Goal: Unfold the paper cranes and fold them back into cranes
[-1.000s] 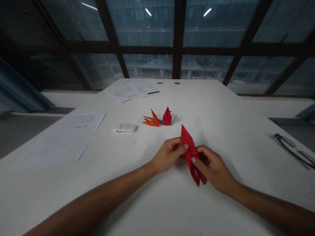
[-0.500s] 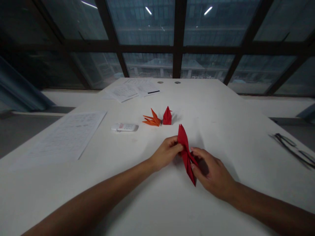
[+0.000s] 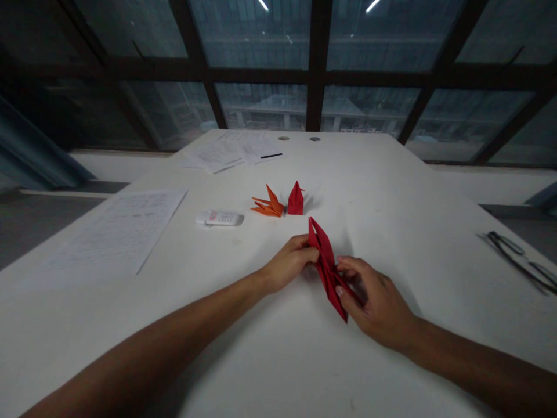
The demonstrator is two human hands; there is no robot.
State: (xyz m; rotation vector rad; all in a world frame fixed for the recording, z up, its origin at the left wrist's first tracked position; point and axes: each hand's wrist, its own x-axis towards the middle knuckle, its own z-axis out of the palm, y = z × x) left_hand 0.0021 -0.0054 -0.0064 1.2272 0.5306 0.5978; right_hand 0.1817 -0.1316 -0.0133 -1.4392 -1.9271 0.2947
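Note:
A piece of folded red origami paper (image 3: 327,273) is held tilted just above the table between my two hands. My left hand (image 3: 292,262) is closed on its left side, thumb on the near face. On the lower right, my right hand (image 3: 378,299) pinches a flap of the same paper between thumb and fingers; some of its fingertips are hidden behind the folds. Beyond my hands stand a small red folded paper piece (image 3: 296,199) and, touching or close beside it, an orange folded paper piece (image 3: 270,204) with several pointed tips.
On the white table (image 3: 243,354), a white correction-fluid-like bottle (image 3: 220,218) lies left of the orange piece. A printed sheet (image 3: 117,235) is at the left, more papers (image 3: 226,151) at the far left. Glasses (image 3: 517,258) rest at the right edge. Windows stand behind.
The red paper has turned slightly in my hands, its upper end leaning left and its layers opening a little. The view has tipped down slightly.

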